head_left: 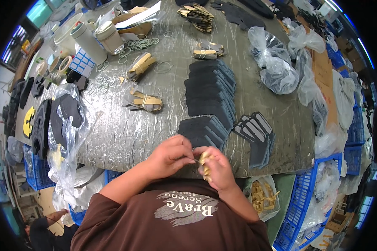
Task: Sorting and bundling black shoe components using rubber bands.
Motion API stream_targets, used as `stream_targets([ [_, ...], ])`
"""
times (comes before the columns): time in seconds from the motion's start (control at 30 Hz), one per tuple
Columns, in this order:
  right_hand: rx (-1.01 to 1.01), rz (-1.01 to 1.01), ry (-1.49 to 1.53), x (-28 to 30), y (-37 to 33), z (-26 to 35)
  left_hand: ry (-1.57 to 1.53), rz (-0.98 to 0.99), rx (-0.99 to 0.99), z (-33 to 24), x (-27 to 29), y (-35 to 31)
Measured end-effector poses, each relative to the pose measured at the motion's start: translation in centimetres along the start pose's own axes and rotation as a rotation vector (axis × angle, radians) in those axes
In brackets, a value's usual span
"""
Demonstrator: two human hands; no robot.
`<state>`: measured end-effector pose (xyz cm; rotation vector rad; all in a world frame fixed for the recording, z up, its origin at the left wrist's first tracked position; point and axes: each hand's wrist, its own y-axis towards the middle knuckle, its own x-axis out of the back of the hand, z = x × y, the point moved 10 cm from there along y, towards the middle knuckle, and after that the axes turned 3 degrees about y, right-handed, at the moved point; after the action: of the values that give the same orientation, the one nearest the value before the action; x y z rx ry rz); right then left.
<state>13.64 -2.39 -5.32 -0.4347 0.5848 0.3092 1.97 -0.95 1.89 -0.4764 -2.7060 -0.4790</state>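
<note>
My right hand (pixel 220 172) is closed round a small bunch of yellow-tan pieces (pixel 205 164), held low at the table's near edge. Beside it, the thumb and fingers of my left hand (pixel 171 154) are pinched together close to the bunch; whatever they grip is too small to make out. Just beyond both hands, dark fabric pieces (pixel 205 90) with blue-grey edges lie overlapped in a long row. A smaller fan of dark pieces with pale grey oval strips (pixel 255 129) lies to the right.
Banded bundles of tan and grey strips (pixel 146 102) lie beyond my hands, with loose rubber bands (pixel 100 85) nearby. A bottle (pixel 89 45) and jar (pixel 109 37) stand far left. Clear plastic bags (pixel 276 62) cover the right side. A bag of yellow pieces (pixel 264 195) sits by a blue crate (pixel 299 196).
</note>
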Motion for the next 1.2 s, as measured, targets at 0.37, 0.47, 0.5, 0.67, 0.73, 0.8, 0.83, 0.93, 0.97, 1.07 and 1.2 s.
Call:
stream_targets([
  [0.37,0.831,0.088,-1.566,-1.5,-0.4,4.5,-0.237,-0.219,0.805,9.6,1.0,-4.8],
  [0.47,0.811,0.09,-1.684,-1.5,-0.2,3.5,-0.186,-0.229,0.827,9.3,1.0,-4.8],
  [0.5,0.811,0.091,-1.715,-1.8,-0.2,3.4,-0.168,-0.236,0.842,9.3,1.1,-5.0],
  [0.67,0.833,0.113,-1.756,-2.5,-0.2,3.4,-0.214,-0.267,0.864,9.4,1.1,-5.2],
  [0.73,0.859,0.102,-1.76,-2.7,-0.3,3.5,-0.22,-0.283,0.875,9.4,1.1,-5.3],
  [0.8,0.905,0.111,-1.774,-2.9,-0.4,3.5,-0.206,-0.277,0.875,9.4,1.1,-5.3],
  [0.83,0.95,0.117,-1.789,-3.2,-0.6,3.5,-0.205,-0.279,0.876,9.3,1.1,-5.2],
  [0.93,0.919,0.175,-1.837,-3.1,-0.4,2.9,-0.176,-0.277,0.884,9.4,1.1,-5.2],
  [0.97,0.92,0.176,-1.835,-3.3,-0.5,3.0,-0.131,-0.264,0.883,9.3,1.2,-5.1],
  [1.07,0.872,0.185,-1.847,-3.4,-0.3,3.0,0.031,-0.244,0.817,9.6,1.7,-5.0],
  [1.2,0.856,0.177,-1.809,-3.3,-0.1,3.1,0.254,-0.215,0.728,8.1,2.4,-4.1],
])
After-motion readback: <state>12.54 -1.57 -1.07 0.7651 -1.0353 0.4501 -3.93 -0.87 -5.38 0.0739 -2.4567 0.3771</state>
